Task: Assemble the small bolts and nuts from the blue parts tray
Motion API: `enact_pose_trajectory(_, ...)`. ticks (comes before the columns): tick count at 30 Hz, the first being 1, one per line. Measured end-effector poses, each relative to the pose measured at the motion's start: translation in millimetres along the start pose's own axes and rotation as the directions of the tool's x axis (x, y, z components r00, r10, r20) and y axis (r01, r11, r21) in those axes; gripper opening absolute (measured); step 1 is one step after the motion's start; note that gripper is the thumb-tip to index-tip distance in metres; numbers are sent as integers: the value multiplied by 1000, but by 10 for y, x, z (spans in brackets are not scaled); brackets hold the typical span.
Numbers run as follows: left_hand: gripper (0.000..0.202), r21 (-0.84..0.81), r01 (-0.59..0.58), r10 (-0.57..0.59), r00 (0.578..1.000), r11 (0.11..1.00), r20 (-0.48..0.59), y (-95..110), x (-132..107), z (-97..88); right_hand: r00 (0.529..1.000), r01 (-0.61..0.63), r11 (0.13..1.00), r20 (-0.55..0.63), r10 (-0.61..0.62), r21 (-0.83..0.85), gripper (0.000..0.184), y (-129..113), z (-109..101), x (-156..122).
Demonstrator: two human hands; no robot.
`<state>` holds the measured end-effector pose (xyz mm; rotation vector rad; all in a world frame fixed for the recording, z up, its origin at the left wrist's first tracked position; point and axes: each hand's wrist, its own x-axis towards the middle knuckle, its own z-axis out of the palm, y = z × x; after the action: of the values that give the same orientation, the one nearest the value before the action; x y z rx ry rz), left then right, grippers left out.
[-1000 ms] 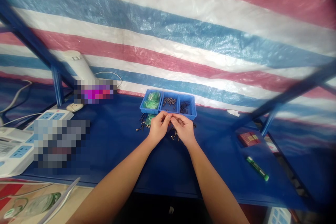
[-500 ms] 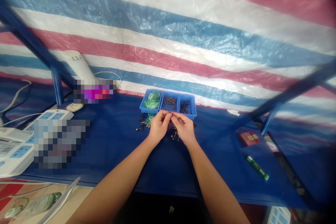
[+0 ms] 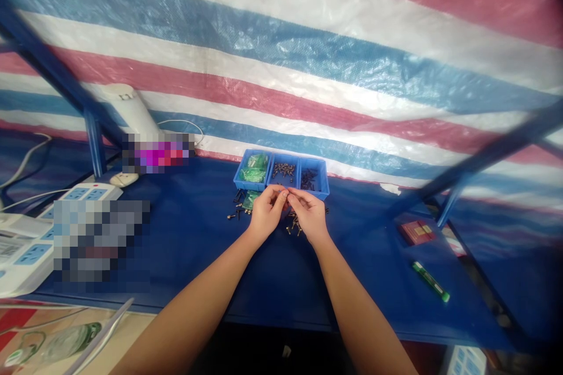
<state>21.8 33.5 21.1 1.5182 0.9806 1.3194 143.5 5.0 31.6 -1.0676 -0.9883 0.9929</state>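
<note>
My left hand (image 3: 265, 212) and my right hand (image 3: 309, 214) meet fingertip to fingertip over the blue table (image 3: 197, 246), just in front of three small blue bins (image 3: 282, 174). Both hands pinch a tiny part between them; it is too small to name. The left bin holds green pieces (image 3: 255, 167), the middle bin brownish screws, the right bin dark screws. Loose small screws and a green piece (image 3: 241, 204) lie scattered on the table beside and under my hands.
White power strips (image 3: 26, 240) and cables sit at the left. A white lamp base (image 3: 129, 108) stands behind them. A red box (image 3: 417, 231) and a green pen (image 3: 430, 281) lie at the right. Blue frame bars cross both sides; a striped tarp hangs behind.
Both hands stay pinched together at the same spot; only the fingertips shift slightly. The view has barely moved.
</note>
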Motion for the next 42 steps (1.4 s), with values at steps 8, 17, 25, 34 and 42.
enact_pose_trajectory(8,28,46,23,-22,999,999,-33,-16,19,-25,999,-20,999,26,22,-49,31,-31,11,-22)
enact_pose_trajectory(17,34,125,29,-13,992,992,-124,111,7,-36,993,-108,993,-55,105,-41,40,82,-46,26)
enact_pose_trajectory(25,30,116,59,-41,987,991,-154,120,11,-31,998,11,989,62,-2,-144,31,60,-49,15)
enact_pose_trajectory(34,28,130,43,-21,986,991,-168,153,14,-54,934,340,609,335,-127,-717,19,44,-60,-52)
enact_pose_trajectory(42,29,149,20,2,989,989,-147,135,1,-42,908,404,334,417,-35,-852,22,138,-41,-67)
